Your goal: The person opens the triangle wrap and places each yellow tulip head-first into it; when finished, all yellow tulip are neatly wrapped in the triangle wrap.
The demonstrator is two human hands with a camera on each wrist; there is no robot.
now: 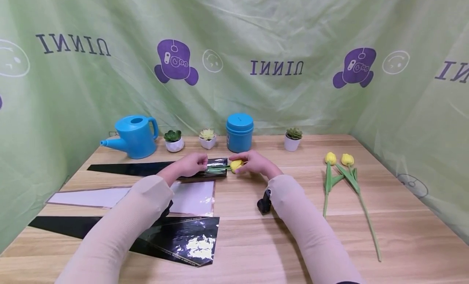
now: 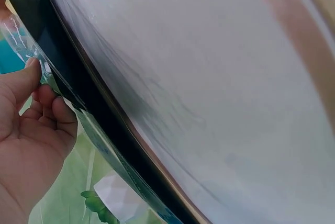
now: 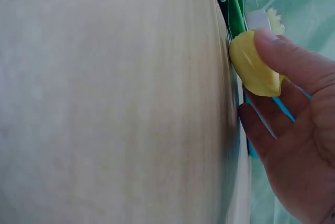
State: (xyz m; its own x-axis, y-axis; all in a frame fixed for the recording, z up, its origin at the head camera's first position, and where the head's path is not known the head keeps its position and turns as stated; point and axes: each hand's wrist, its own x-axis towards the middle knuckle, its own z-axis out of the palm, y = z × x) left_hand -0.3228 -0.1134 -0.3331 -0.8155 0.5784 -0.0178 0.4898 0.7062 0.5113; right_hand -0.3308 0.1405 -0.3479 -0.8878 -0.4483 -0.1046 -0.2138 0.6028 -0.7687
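Creased green printed cloth (image 1: 234,97) hangs behind a wood-grain table (image 1: 253,251).

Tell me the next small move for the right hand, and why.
I'd probably ease the yellow tulip farther into the far black sleeve: its bloom, held by the right hand, sticks out past the sleeve's end, while the left hand pinches the sleeve's edge.

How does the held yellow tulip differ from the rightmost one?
The held tulip lies crosswise, while the rightmost tulip points away from the person.
The right hand holds the first's bloom; no hand touches the rightmost tulip.
The held tulip's bloom pokes past the end of a black sleeve; the rightmost lies on the wooden table.
Both have yellow blooms and green leaves.
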